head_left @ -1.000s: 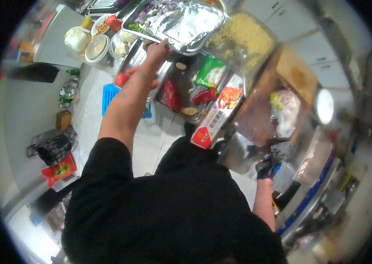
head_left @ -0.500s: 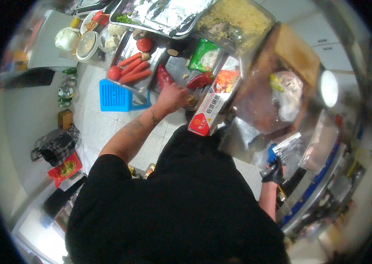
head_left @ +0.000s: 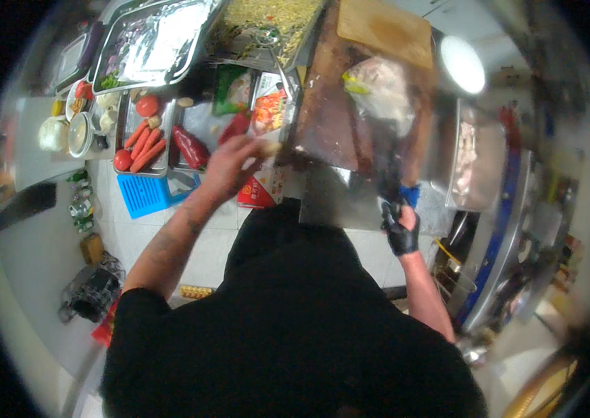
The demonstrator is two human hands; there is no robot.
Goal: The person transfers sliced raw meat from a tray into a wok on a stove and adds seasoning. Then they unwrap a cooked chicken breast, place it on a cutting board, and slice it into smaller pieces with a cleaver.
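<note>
My left hand [head_left: 232,164] is closed, pinching a small pale yellowish piece [head_left: 269,148] of food whose kind I cannot make out. It hovers over the near end of a foil box [head_left: 261,189], just left of the brown cutting board [head_left: 326,132]. Beyond its fingers is a red pepper [head_left: 236,127]; a second, long red pepper [head_left: 190,148] lies in the metal tray to the left. My right hand [head_left: 401,226], in a black fingerless glove, grips a broad-bladed knife [head_left: 389,164] with blue at its handle. Motion blurs the blade, which points away over the board.
A tray of carrots [head_left: 147,148] and tomatoes [head_left: 146,106] sits left, above a blue plastic basket [head_left: 145,196]. Farther back are a foil-covered tray [head_left: 159,42] and a tray of yellow shreds [head_left: 260,28]. A plastic bag [head_left: 380,87] lies on the board; a steel pan [head_left: 479,157] stands right.
My left hand has moved out of the vegetable tray toward the board with the pale piece. My right hand has swung the knife up and left to the board. The view has turned rightward.
</note>
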